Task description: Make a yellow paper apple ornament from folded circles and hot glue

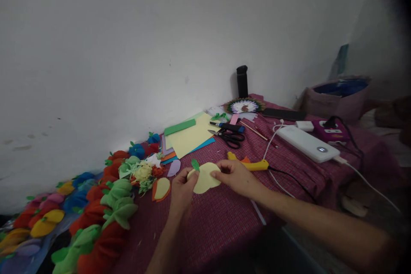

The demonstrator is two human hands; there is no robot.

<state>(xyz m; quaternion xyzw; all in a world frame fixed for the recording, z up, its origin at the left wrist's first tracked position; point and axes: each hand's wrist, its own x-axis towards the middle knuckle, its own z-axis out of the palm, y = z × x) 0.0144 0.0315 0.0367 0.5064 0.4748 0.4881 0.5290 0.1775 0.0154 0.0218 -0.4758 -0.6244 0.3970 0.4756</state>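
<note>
Between my two hands is a pale yellow felt cutout (204,181) with a scalloped outline and a green leaf (195,164) at its top left. My left hand (183,186) pinches its left edge, just below the leaf. The right edge is pinched by my right hand (233,175). Right behind my right hand lies a yellow glue gun (257,165), partly covered by the hand. Left of my left hand are a yellow and orange rounded piece (161,189) and a lilac one (174,168).
Colored sheets (189,139), black scissors (229,136) and a utility knife (229,126) lie behind my hands. Several felt pumpkins (105,209) crowd the left. At right are a white power bank (306,143), cables and a purple power strip (330,130). A black bottle (242,82) stands by the wall.
</note>
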